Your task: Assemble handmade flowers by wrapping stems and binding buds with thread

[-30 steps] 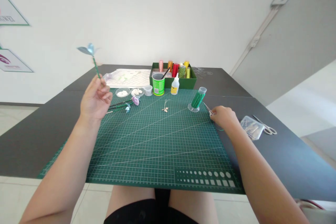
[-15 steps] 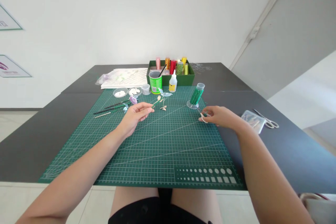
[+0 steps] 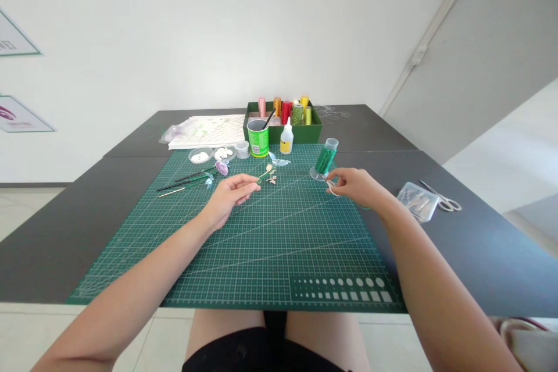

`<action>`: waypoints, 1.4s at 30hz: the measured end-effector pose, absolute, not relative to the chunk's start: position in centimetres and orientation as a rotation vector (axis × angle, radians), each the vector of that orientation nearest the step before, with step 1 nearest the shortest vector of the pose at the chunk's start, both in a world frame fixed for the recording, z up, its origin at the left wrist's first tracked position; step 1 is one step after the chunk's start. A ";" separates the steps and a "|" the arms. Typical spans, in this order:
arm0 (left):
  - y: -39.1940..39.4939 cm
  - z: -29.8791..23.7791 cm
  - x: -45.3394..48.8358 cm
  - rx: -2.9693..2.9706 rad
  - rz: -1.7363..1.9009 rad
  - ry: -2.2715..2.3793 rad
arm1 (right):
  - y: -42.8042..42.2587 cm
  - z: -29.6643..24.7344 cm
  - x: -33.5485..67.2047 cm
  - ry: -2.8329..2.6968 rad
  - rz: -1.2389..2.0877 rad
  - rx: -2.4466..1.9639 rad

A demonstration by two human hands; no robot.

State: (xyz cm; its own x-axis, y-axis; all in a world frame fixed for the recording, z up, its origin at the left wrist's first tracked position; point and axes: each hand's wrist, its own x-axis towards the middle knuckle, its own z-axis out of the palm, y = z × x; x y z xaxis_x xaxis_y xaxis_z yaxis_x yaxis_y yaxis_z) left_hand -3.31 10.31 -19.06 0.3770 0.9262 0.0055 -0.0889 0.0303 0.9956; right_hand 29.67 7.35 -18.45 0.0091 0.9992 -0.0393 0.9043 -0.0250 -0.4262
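My left hand [image 3: 233, 197] is closed in a pinch on a thin green flower stem with a cream bud [image 3: 268, 168] at its tip. Just beyond the bud, a small cream sprig [image 3: 271, 178] and a pale blue leaf piece [image 3: 279, 160] lie on the green cutting mat [image 3: 261, 244]. My right hand [image 3: 355, 185] has its fingers round small scissors [image 3: 332, 188] with white handles; part of them is hidden by the fingers. The blades are close to the base of a tilted spool of green thread [image 3: 326, 160].
A green can [image 3: 258, 139], a glue bottle [image 3: 286, 138] and a box of thread spools [image 3: 311, 135] stand at the back. Left lie a purple flower [image 3: 221, 168] and dishes of white pieces [image 3: 200, 156]. At right are a clear case [image 3: 418, 200] and larger scissors [image 3: 447, 203].
My right hand has moved left and slightly away from me with the scissors, closer to the spool. My left hand has shifted a little to the right with the flower stem.
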 end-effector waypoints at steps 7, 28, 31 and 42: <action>10.2 -19.2 -3.1 1.304 0.924 0.848 | 7.2 -18.7 31.2 -2.035 0.445 -2.056; 9.5 -19.3 -2.6 1.287 0.872 0.862 | 9.6 -20.4 29.2 -1.484 0.313 -1.890; 9.3 -19.5 -2.6 1.303 0.868 0.845 | 11.2 -20.7 28.3 -1.520 0.358 -1.923; 8.7 -18.9 -2.5 1.334 0.913 0.914 | 12.4 -19.4 25.3 -1.226 0.078 -1.809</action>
State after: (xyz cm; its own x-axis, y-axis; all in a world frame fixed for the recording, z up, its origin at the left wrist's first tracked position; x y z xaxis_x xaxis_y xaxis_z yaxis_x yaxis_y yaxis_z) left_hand -2.53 8.72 -18.92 0.3791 0.9251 -0.0191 -0.0182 0.0281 0.9994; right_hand 25.33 12.45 -19.41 0.5020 0.7608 0.4112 0.7026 -0.0816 -0.7069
